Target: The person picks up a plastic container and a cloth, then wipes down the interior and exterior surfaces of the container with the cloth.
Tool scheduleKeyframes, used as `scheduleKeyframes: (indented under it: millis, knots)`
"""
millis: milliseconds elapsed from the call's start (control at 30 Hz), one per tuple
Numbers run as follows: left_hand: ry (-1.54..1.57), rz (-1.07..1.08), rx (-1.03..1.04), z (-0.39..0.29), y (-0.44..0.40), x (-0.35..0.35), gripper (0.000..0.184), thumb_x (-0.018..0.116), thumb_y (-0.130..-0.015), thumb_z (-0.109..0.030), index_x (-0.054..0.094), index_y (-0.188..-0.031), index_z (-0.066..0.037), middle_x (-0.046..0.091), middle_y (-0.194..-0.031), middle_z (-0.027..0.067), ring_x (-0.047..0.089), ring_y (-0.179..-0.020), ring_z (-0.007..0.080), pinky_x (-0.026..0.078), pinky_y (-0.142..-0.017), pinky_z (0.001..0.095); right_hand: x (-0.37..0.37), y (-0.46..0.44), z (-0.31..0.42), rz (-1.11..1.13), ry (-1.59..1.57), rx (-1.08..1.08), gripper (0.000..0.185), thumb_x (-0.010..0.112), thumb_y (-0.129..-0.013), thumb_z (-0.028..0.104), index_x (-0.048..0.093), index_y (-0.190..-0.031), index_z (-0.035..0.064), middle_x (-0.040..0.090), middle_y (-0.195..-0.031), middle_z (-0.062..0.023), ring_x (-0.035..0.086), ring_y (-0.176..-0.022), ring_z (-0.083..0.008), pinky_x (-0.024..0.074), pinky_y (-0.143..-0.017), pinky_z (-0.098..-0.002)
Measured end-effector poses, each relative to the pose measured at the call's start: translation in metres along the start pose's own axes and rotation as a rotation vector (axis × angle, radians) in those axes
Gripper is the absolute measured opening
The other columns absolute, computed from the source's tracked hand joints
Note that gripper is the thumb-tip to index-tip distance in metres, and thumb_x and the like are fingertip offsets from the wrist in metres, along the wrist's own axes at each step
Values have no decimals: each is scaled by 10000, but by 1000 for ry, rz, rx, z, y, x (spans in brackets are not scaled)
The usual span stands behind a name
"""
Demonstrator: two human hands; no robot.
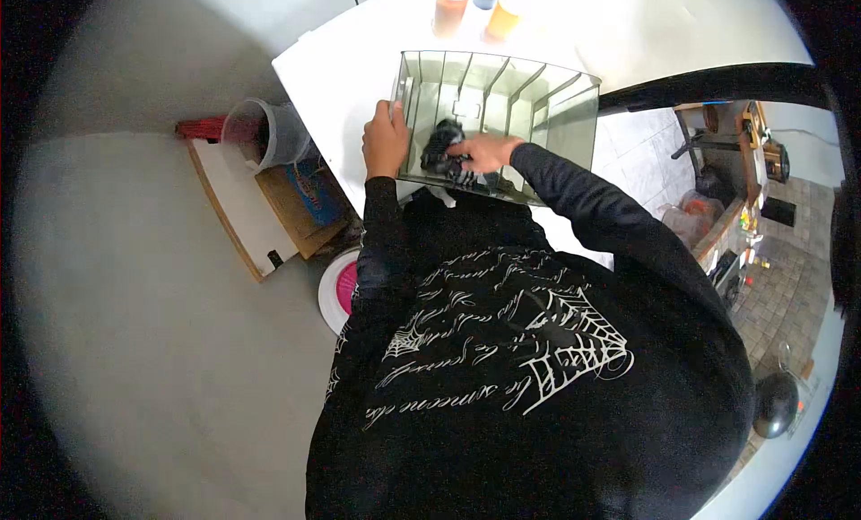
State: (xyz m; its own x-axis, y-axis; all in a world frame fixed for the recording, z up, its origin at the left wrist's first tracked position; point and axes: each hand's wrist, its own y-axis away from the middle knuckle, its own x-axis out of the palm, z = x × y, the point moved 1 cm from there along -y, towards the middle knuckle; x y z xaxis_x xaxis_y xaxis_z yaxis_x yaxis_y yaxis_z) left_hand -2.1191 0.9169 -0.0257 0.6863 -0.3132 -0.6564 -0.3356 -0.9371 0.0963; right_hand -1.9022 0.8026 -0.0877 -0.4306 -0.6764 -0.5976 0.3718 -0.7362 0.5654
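Note:
A clear, smoky plastic bin [563, 125] with ribbed walls sits on the white table, close to my body. My left hand [386, 142] grips its left side, thumb near the rim and fingers along the outside. Inside the bin, my right hand [484, 152] is closed on a bunched black-and-white cloth [439, 152] and presses it near the left end of the bin. Part of the cloth is hidden under my fingers.
Several cups stand at the table's far edge, among them a reddish cup [451, 7] and an orange-yellow cup [504, 20]. Left of the white table [341, 81] are a clear bucket [282, 134], flat boards [238, 211] and a round white-and-pink item [337, 291].

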Motion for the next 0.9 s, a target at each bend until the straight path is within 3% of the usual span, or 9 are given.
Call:
scheduleKeyframes:
  millis: [200,267,367,400,433,533,633,767,900]
  knots:
    - [-78,29,-13,5,-7,3,411,463,-1127,-406,630,-1127,-31,710,-891,280,682,-866,510,504,-761,587,-21,-7,15,261,-120,189,589,607,-978,204,549,-1563,172,696,-1410,-157,681,-1237,-352,546,-1043,-414]
    - [6,43,38,8,-8,4,388,476,-1127,-384,637,-1134,-32,711,-887,273,694,-876,494,510,-760,576,-27,-18,4,215,-33,142,498,650,-966,232,660,-1461,182,725,-1354,-144,703,-1177,-314,594,-935,-423]
    - [58,35,45,6,-7,3,375,484,-1116,-373,568,-1022,-20,655,-777,274,642,-808,541,460,-719,619,-59,-8,28,98,314,290,397,738,-932,293,755,-1299,141,764,-1205,-162,714,-1102,-339,598,-916,-465]
    - [54,38,40,6,-8,3,375,484,-1116,-373,568,-1022,-20,655,-777,274,642,-808,541,460,-719,619,-74,3,47,27,327,297,382,813,-881,385,794,-1156,121,723,-1197,-167,663,-1158,-362,576,-948,-501]
    - [48,28,42,5,-9,3,373,484,-1117,-368,567,-1021,-18,656,-781,278,643,-808,540,460,-720,618,-75,6,52,31,320,296,382,813,-881,385,794,-1156,121,723,-1197,-167,663,-1158,-362,576,-948,-501]
    - [31,16,48,5,-9,3,369,479,-1120,-358,568,-1025,-13,659,-789,284,642,-808,540,462,-721,618,-70,3,60,-253,401,151,402,829,-861,379,783,-1185,145,565,-1400,-136,527,-1290,-353,552,-952,-484]
    - [-37,27,18,0,-8,2,353,474,-1127,-352,600,-1064,-28,688,-833,278,663,-824,524,487,-725,599,-36,-10,41,-365,303,-61,401,824,-862,288,771,-1232,143,565,-1404,-134,546,-1259,-359,538,-976,-481]
    - [-140,-7,38,-7,-5,3,335,453,-1135,-340,621,-1100,-52,720,-907,280,681,-870,521,508,-743,600,-12,-16,32,-279,306,-137,365,818,-847,223,793,-1207,167,522,-1453,-110,494,-1296,-345,500,-1026,-486]
    - [-172,-25,46,-5,-6,7,336,441,-1138,-331,616,-1101,-46,725,-930,284,683,-892,524,510,-753,608,-8,-24,38,-110,226,-95,354,788,-848,203,805,-1201,226,487,-1430,-96,415,-1363,-345,458,-1012,-592]
